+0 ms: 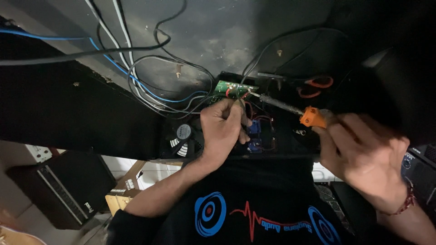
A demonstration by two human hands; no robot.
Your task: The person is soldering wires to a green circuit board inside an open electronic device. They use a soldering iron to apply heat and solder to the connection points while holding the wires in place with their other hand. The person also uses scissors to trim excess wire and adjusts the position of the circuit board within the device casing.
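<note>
**Soldering at a small green board**

Holding the green circuit board [235, 89] up by its lower edge, the left hand [222, 131] pinches it with fingers closed tight around it. The board sits just above that hand, over the open black chassis [272, 136], with thin wires trailing from it. The right hand [363, 159] has its grip wrapped around the orange handle of a soldering iron [290, 110], whose metal tip touches or nearly touches the board's right end; which one cannot be told.

Judging by this, work on the joint looks to be in hand, not finished: the iron is at the board and the wires hang loose.

Room is tight. A tangle of blue, white and black cables [136, 77] crowds the left side, a small fan [183, 134] lies just beside the left wrist, and orange-handled scissors [315, 86] rest beyond the iron. A dark speaker box [59, 190] stands well apart, lower left.
</note>
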